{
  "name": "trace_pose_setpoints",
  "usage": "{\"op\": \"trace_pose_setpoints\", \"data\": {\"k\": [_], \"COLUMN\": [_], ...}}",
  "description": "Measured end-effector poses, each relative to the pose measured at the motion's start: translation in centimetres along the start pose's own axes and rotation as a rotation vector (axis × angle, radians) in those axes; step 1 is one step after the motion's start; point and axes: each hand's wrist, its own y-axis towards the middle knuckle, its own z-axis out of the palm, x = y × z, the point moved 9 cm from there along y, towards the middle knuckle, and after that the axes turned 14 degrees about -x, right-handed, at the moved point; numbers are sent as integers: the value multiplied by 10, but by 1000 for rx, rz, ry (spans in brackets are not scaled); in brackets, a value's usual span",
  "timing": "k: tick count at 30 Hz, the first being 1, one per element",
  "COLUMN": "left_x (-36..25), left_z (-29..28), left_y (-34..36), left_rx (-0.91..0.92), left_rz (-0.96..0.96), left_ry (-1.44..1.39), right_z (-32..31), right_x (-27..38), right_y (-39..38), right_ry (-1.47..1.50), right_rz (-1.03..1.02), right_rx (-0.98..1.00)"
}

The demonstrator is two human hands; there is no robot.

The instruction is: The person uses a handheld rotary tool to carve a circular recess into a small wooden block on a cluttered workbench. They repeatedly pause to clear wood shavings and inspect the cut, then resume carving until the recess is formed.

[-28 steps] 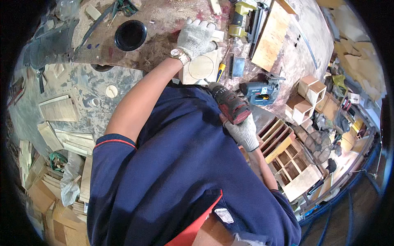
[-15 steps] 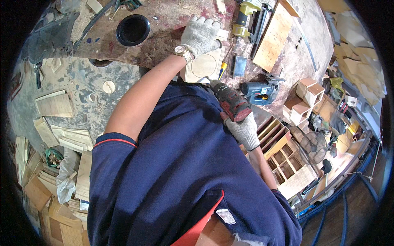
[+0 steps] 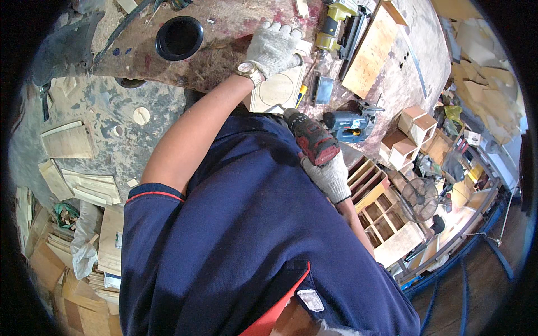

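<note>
Gloved left hand atop pale wooden piece at twelve o'clock — grip unclear, gloved right hand grasping drill, two o'clock

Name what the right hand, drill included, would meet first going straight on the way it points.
The drill in the right hand would probably meet the pale wooden piece first; depth is unclear.

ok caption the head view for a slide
Gloved left hand on a piece of wood, gloved right hand holding a drill.
</note>
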Motion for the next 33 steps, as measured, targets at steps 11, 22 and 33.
{"op": "trace_pose_setpoints", "data": {"k": [11,22,33], "left_x": [2,2,1], "left_z": [4,1,0], "left_y": [1,-1,-1], "left_rx": [26,-29,-45], "left_rz": [-32,-27,-12], "left_ry": [-12,-11,-1], "right_z": [-1,1,-1], "right_x": [1,12,6], "right_y": [5,10,13], "right_ry": [-116,-134,-59], "right_rz": [-77,-115,-72], "right_rx": [40,85,75]}}
